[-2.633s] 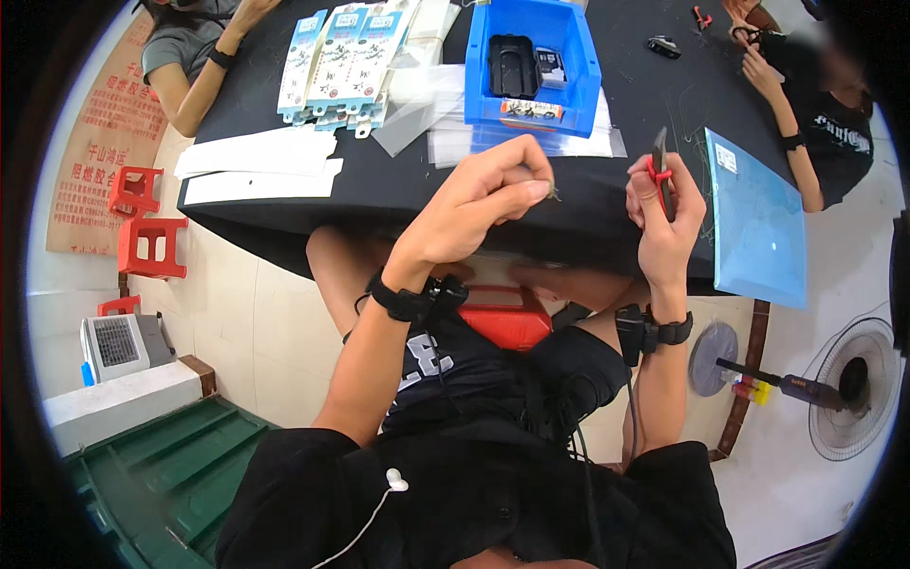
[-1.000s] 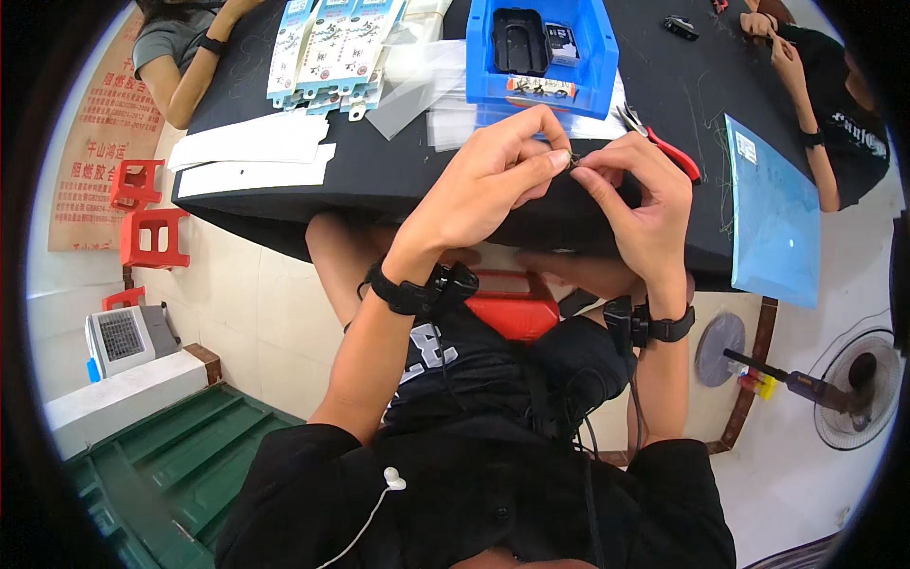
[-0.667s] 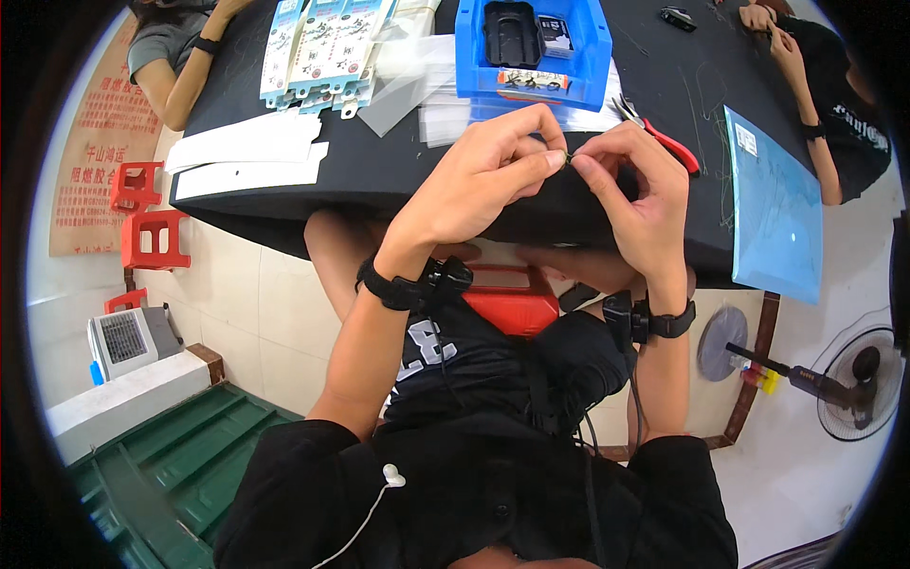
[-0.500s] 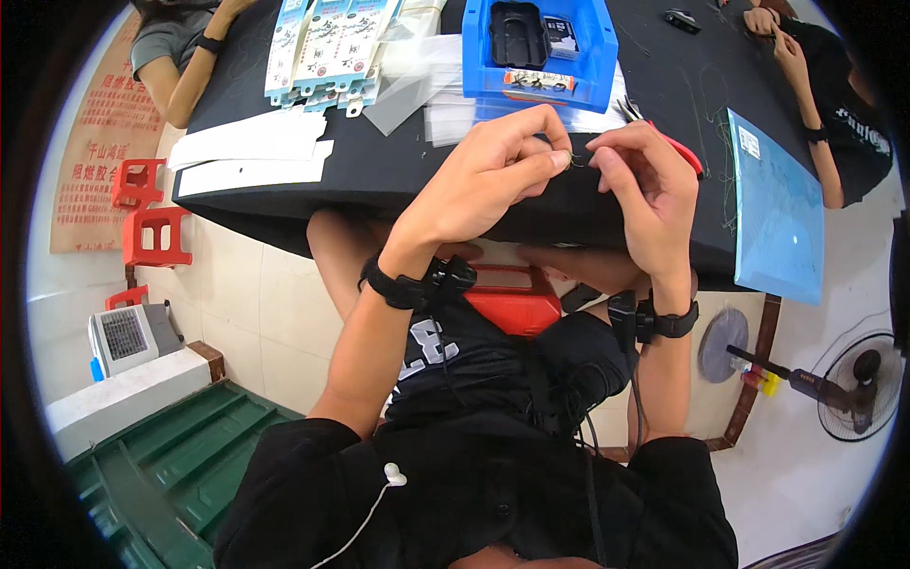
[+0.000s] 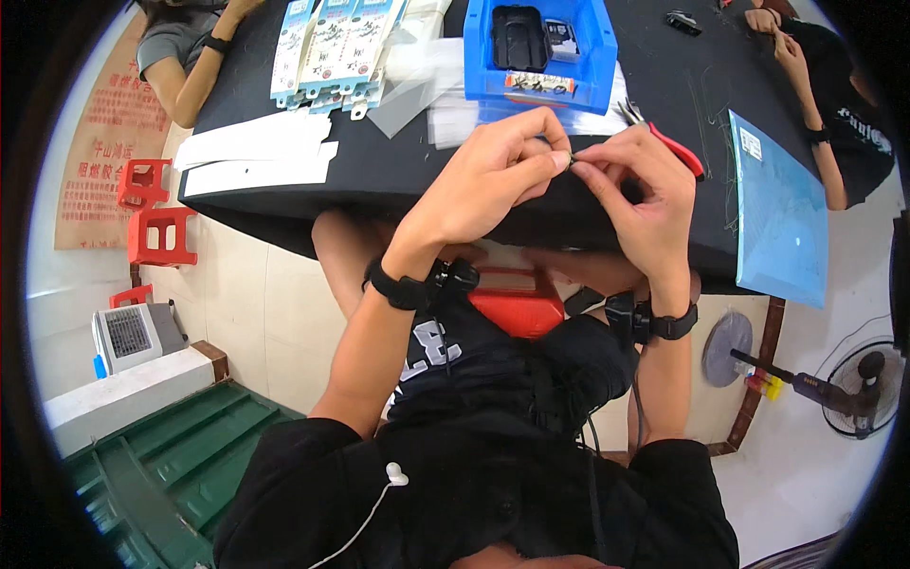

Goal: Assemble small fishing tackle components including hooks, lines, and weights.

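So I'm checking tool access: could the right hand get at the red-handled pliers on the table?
Probably yes: the red-handled pliers lie bare on the table just beyond the right hand, though its fingertips are pinching something tiny.

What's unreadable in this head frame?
- Item pinched between left hand and right hand: too small, covered by fingertips.
- Red-handled tool: mostly behind the right hand.
- Blue bin: top cut by the frame edge.
- Whether either hand grips firmly: unclear.

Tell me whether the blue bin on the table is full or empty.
Neither: the blue bin holds a black tray and small parts, with bare floor showing.
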Tool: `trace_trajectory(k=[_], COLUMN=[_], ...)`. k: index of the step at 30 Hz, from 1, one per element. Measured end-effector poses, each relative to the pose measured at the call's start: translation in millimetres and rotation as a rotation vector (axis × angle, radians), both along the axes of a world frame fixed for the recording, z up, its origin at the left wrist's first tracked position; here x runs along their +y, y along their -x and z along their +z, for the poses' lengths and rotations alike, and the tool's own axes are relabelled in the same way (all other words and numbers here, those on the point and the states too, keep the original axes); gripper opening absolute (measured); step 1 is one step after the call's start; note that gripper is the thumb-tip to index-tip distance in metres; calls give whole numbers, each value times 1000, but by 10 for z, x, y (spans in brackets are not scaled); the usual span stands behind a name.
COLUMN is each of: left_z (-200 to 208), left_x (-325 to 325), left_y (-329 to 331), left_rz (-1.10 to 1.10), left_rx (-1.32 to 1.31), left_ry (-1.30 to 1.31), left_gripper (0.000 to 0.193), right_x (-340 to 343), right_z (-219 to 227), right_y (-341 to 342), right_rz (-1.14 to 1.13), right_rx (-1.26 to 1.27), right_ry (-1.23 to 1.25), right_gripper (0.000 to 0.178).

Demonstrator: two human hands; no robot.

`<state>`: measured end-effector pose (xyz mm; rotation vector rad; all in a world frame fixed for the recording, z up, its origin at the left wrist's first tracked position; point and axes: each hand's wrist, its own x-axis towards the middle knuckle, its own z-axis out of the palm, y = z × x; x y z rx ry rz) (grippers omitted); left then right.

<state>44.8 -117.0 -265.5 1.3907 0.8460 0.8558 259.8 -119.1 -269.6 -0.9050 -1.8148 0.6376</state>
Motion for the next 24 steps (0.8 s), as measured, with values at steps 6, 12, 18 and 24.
trace_trajectory(k=[6, 12, 18, 24], left_z=[14, 4, 20, 19], left_x=[4, 2, 6, -1], left_y=[-7, -22, -23, -17], left_rz=[-17, -37, -48, -41], left_rx=[-11, 10, 20, -43], left_ry=[9, -38, -32, -6], left_gripper=[15, 14, 14, 15], right_x=[-4, -31, -36, -31], right_z=[13, 45, 41, 41], right_y=[3, 3, 2, -25], right_rz=[6, 12, 1, 44], right_rx=[28, 14, 76, 88], right_ry=[26, 138, 268, 205], right_gripper=[12, 9, 8, 8])
